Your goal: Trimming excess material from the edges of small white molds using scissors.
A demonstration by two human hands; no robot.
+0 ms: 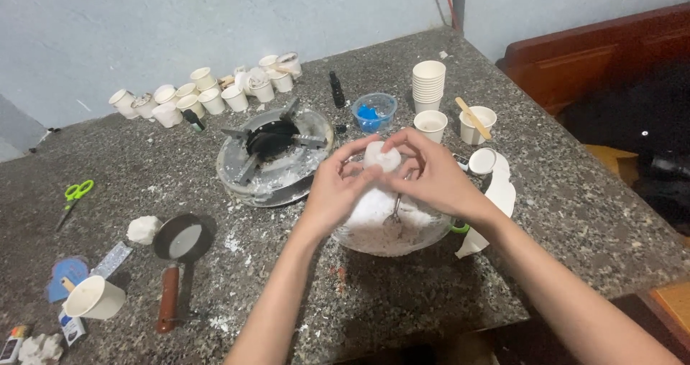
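Both my hands meet over a clear glass bowl [413,239] full of white flakes, with a metal spoon [394,218] standing in it. My left hand [338,192] and my right hand [431,174] together grip a small white cup-shaped lump [381,156], fingers wrapped around its sides. The bowl sits near the front edge of a speckled stone counter [575,207].
A grey gas burner [273,156] stands behind the bowl. Several white paper cups [208,95] cluster at the back left; a cup stack [428,85], a blue-filled bowl [374,111] and a cup with a wooden stick [477,124] lie back right. A small pan [180,243] and green scissors [75,192] are left.
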